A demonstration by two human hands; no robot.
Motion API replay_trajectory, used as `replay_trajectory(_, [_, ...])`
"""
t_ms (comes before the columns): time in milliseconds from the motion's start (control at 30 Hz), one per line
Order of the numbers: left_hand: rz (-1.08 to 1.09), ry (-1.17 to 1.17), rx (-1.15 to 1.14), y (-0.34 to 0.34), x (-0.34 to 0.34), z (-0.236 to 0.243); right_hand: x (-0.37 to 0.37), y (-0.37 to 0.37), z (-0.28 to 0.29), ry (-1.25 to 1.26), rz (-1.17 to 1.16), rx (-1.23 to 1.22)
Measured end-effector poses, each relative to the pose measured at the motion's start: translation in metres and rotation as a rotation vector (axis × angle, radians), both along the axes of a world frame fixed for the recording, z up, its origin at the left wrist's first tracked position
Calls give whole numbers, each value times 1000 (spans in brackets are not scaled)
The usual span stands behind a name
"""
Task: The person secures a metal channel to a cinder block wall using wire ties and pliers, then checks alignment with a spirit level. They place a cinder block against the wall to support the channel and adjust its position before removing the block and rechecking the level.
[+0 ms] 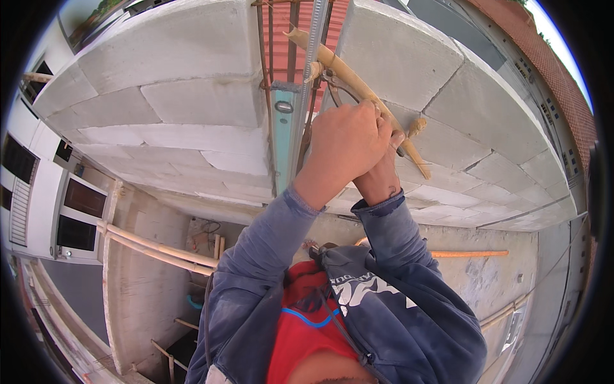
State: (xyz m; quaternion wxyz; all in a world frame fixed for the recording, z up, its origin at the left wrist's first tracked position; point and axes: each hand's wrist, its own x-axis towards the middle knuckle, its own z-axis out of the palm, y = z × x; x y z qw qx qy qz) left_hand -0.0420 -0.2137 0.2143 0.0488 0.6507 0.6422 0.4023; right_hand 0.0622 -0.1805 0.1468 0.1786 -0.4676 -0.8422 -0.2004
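Both my hands are closed, close together, in front of the block wall. My left hand [345, 137] is in a fist round what looks like a pair of dark metal pincers [335, 93], whose curved arms show beyond the knuckles. My right hand [382, 176] overlaps it from the right and grips the handle ends, mostly hidden by the fingers. A pale wooden stick [348, 75] slants just behind the pincers, from the gap in the wall down to the right. Left of my hands stands a teal spirit level [283, 134], alongside a perforated metal strip [313, 54].
Grey block walls [204, 102] flank a gap holding rusty reinforcing bars [292, 38]; red corrugated sheeting [276, 54] lies beyond. A wooden peg [417, 126] sticks out right of my hands. Timber poles [160, 246] cross an opening at lower left. An orange pole [470, 254] lies at right.
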Motion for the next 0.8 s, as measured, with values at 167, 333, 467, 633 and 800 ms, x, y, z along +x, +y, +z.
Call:
replay_trajectory(167, [-29,155,-100,12,12,20,7,7,2,47,92,-40])
replay_trajectory(333, [-70,237,-4,31,20,22,1,18,-24,197,194,223])
replay_trajectory(467, [-63,267,94,40,23,18,3,31,-31,246,227,143])
replay_trajectory(633, [-39,267,69,46,24,3,23,62,-44,232,347,21])
replay_trajectory(800, [47,-115,38,21,14,-6,23,58,-20,437,552,-263])
